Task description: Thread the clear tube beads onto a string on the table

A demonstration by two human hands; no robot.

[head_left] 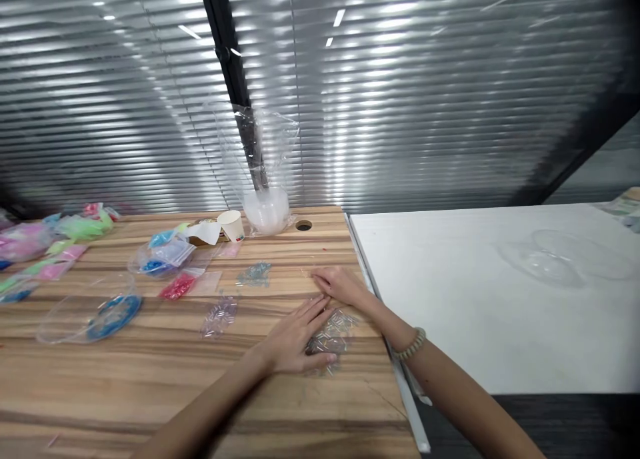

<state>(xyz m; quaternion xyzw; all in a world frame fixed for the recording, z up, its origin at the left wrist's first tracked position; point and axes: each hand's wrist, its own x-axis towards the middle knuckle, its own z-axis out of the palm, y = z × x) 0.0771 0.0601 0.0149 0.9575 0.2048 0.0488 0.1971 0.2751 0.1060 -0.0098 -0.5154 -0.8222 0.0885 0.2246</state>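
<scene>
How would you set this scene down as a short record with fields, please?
Left hand: fingers spread beside the clear beads
Right hand: on or just over the wood table, beyond the beads
Right wrist: bracelet
Left of hands: grey pile, purple pile, red packet
Behind: cup, clear bag
Right side: white table

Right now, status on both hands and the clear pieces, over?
Left hand spread, partly covering clear pieces. Right hand just beyond them. Purplish pieces apart, farther left.
</scene>
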